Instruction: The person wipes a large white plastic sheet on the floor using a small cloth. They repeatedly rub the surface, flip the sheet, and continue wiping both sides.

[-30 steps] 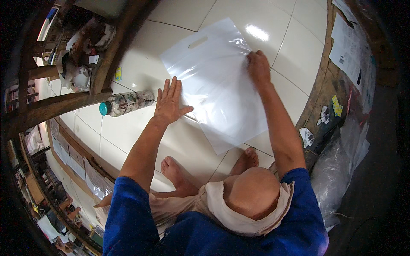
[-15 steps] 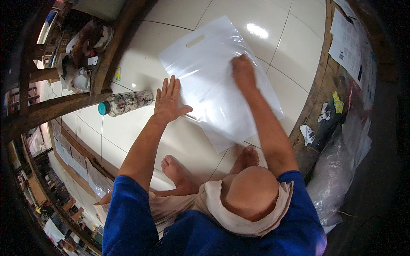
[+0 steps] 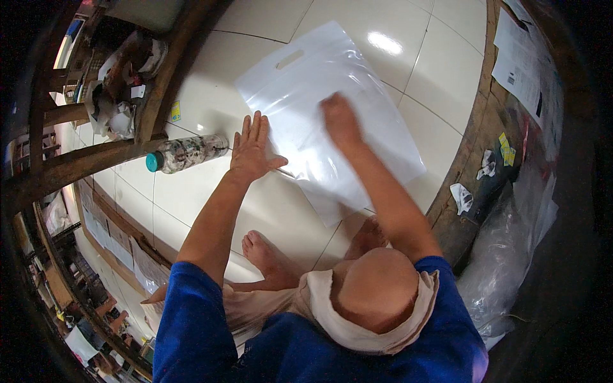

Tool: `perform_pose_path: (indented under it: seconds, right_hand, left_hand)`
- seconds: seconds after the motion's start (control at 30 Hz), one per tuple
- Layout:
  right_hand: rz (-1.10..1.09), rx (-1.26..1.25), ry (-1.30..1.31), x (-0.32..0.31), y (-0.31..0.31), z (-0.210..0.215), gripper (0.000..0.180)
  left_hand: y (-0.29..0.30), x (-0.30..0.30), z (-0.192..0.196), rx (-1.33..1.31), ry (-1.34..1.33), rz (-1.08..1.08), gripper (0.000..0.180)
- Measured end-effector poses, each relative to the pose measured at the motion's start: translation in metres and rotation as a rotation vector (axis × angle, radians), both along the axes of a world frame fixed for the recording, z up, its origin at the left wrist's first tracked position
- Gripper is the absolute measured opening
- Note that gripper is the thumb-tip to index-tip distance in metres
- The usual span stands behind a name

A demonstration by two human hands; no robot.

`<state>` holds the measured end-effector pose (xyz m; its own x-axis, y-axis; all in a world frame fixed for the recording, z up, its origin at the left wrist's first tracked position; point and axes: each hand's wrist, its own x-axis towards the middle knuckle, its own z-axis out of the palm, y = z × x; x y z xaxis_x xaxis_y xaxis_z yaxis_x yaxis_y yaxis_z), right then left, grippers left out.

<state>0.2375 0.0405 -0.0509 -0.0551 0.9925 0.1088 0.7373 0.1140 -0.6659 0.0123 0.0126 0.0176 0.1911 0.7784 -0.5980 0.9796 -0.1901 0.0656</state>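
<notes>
plastic bag (image 3: 357,121) lying thin, limp, slippery, likely light | left hand (image 3: 252,150) pressing flat, fingers spread, on near edge | right hand (image 3: 341,121) blurred, palm down on bag, gripping nothing | best taken at cut-out handle beyond hands

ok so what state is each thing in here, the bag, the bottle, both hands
plastic bag: flat on the tiled floor, empty-looking, handle cutout at the far end
left hand: open, fingers spread, palm down at the bag's left edge
right hand: palm down on the bag, blurred
bottle: lying on its side, teal cap on, apart from the bag
clear plastic sheeting: crumpled in a heap at the right
</notes>
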Motion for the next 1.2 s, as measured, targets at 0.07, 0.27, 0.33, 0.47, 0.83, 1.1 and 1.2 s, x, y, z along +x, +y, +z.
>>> perform_pose_path:
  seconds: [0.07, 0.27, 0.33, 0.47, 0.83, 1.1, 1.2]
  right_hand:
    - [-0.09, -0.019, -0.157, 0.065, 0.031, -0.001, 0.014]
    - [-0.003, 0.024, -0.118, 0.09, 0.035, -0.001, 0.016]
    - [0.176, 0.197, -0.133, 0.015, -0.004, -0.041, 0.024]
    - [0.47, -0.174, -0.133, -0.066, -0.044, 0.026, 0.026]
    - [0.008, 0.032, -0.253, 0.104, 0.039, 0.009, 0.017]
    - [0.129, 0.334, -0.416, -0.025, -0.027, -0.054, 0.018]
    - [-0.026, -0.084, -0.303, 0.058, 0.027, -0.001, 0.018]
  left_hand:
    - [0.002, 0.003, 0.001, 0.002, -0.009, -0.002, 0.121]
    - [0.005, 0.006, 0.001, 0.01, 0.017, -0.013, 0.12]
    - [0.004, 0.007, -0.003, 0.009, 0.045, -0.032, 0.12]
    - [0.003, 0.0, -0.001, 0.009, 0.06, -0.055, 0.121]
    - [0.004, 0.005, 0.0, 0.006, 0.027, -0.034, 0.124]
    - [0.005, 0.012, 0.005, 0.003, 0.023, -0.008, 0.12]
    - [0.001, 0.002, 0.001, 0.02, 0.013, -0.01, 0.121]
